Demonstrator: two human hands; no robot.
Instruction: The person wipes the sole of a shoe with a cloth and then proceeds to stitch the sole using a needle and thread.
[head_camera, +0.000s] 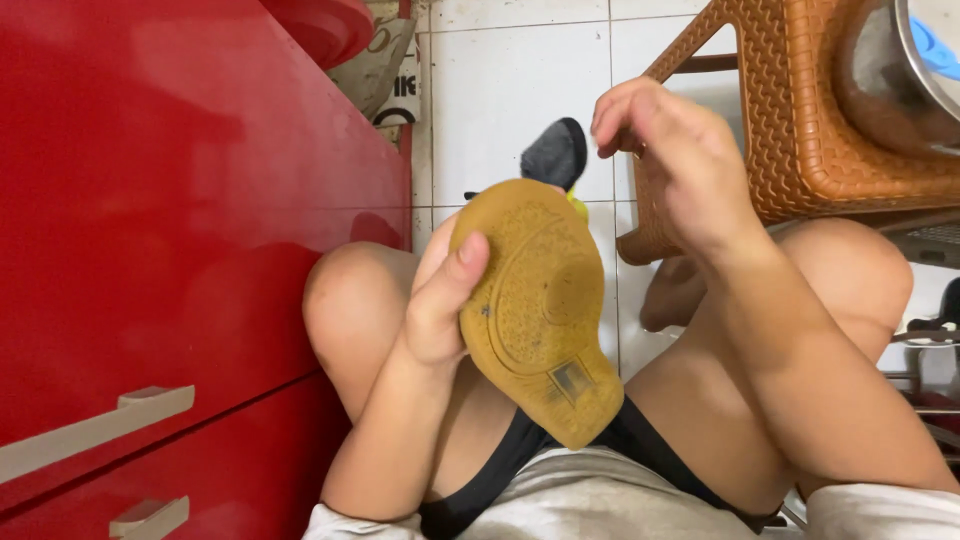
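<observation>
A seated person is holding a shoe (535, 310) sole-up over the lap, between two bare knees. The left hand (440, 300) is gripping the shoe along its left edge, the thumb pressing on the tan rubber sole and the other fingers wrapping behind it, out of sight. The sole is facing the camera, its toe end pointing up and its heel end hanging down toward dark shorts (500, 470); a small square patch is showing near the heel. A dark grey part with a yellow edge (556, 155) is sticking out just above the toe, and whether it belongs to the shoe cannot be told.

The right hand (665, 160) is hovering just above and to the right of the toe, apart from the sole, its fingers loosely curled and blurred, clasping nothing that can be seen.

A red cabinet (180, 230) with pale handles is filling the left side. A brown woven plastic stool (800, 130) is standing on the white tiled floor (510, 90) beyond the right hand. A round metal rim (915, 60) is showing at the top right corner.
</observation>
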